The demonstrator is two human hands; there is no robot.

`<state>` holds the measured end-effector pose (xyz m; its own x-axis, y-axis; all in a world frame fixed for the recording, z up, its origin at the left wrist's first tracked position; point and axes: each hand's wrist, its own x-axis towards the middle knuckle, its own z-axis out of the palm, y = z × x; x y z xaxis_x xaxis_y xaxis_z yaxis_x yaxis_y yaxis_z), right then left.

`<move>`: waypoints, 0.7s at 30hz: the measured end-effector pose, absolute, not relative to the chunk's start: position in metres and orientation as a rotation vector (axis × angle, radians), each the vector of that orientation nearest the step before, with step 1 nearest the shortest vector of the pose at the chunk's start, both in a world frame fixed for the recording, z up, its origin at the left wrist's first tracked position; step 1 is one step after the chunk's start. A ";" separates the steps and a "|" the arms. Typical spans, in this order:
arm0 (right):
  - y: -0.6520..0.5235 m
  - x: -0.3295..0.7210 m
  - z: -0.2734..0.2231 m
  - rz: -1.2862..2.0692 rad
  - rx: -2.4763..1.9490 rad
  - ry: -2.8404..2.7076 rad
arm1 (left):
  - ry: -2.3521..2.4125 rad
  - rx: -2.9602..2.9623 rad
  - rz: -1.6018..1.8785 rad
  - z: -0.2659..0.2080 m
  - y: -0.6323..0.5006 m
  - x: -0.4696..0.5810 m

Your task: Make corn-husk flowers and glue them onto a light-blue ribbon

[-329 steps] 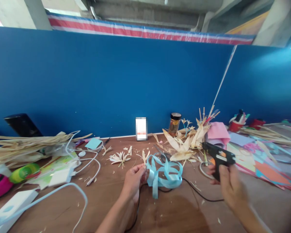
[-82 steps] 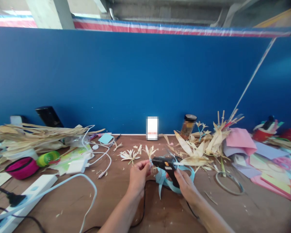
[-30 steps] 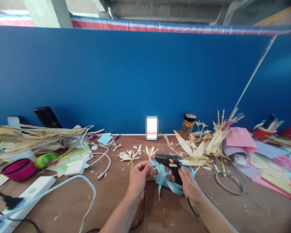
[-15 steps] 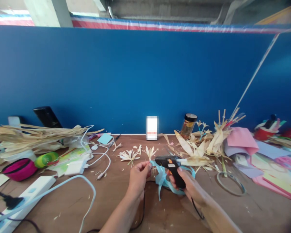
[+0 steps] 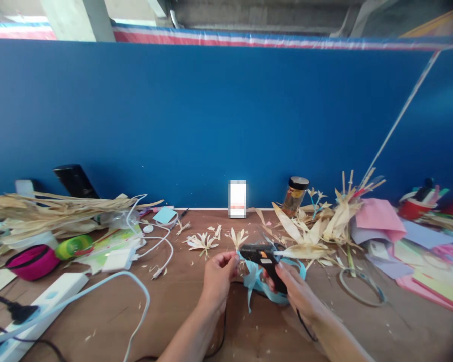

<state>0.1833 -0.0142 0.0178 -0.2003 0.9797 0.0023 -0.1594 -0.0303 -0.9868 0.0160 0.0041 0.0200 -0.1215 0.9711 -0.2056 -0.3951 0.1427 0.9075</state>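
My left hand (image 5: 219, 271) pinches the base of a small pale husk flower (image 5: 237, 236), whose petals fan upward past my fingertips. A light-blue ribbon (image 5: 254, 281) starts close to those fingers and trails down in loops onto the table, partly behind my right hand. My right hand (image 5: 290, 281) is wrapped around the handle of a black glue gun (image 5: 266, 259). Its nozzle points left and lies right by my left fingertips; whether it touches the flower I cannot tell. Just left of my left hand, another husk flower (image 5: 203, 242) rests on the table.
Dried husks (image 5: 305, 236) and a lidded jar (image 5: 295, 196) stand right of centre, near a tape ring (image 5: 362, 287) and coloured paper (image 5: 377, 218). Leftward are a power strip (image 5: 56, 301), white cables (image 5: 147, 301), a pink pouch (image 5: 32, 262) and more husks (image 5: 60, 213). A blue partition (image 5: 211, 115) closes the back.
The glue gun has tipped slightly, its nozzle a little lower and closer to my left fingertips. Both hands keep their grip; the whole view has shifted very slightly.
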 end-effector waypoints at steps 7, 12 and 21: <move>-0.013 0.186 0.018 1.376 -0.998 -1.231 | 1.081 0.751 1.354 0.017 0.005 0.015; -0.015 0.186 0.019 1.384 -1.009 -1.231 | 1.088 0.751 1.351 0.019 0.004 0.015; -0.012 0.185 0.016 1.329 -1.017 -1.268 | 1.091 0.746 1.370 0.021 0.003 0.015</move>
